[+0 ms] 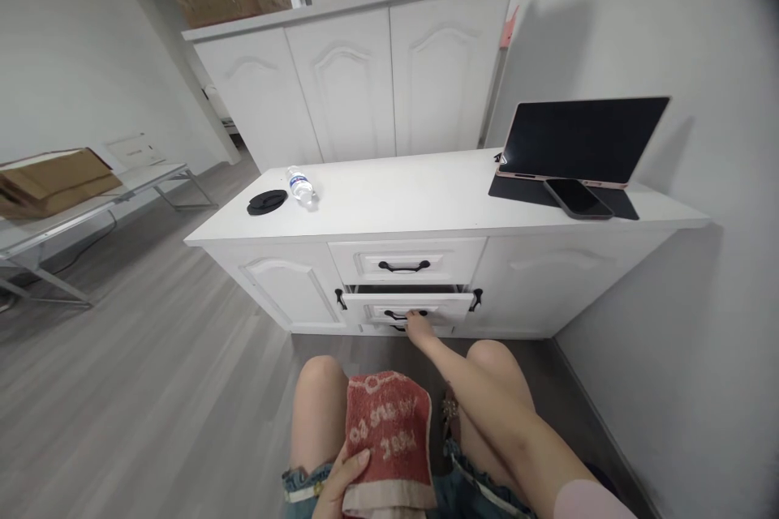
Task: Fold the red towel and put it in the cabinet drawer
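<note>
My right hand (419, 328) reaches down to the middle drawer (447, 308) of the white cabinet, its fingers closed round the black drawer handle (395, 315). That drawer is pulled part of the way out, with a dark gap showing above its front. Between my knees, a red towel (389, 426) with pale lettering and a whitish border hangs in my left hand (346, 480), the thumb lying over its front. The fingers behind the towel are hidden. Just above, the top drawer (459, 259) is closed.
On the cabinet top (395, 195) are a plastic bottle (300, 186), a black round object (267, 202), a propped tablet (581, 138) and a phone (578, 199). A wall (687, 316) borders the right side. Cardboard boxes (54, 178) rest on a table at left.
</note>
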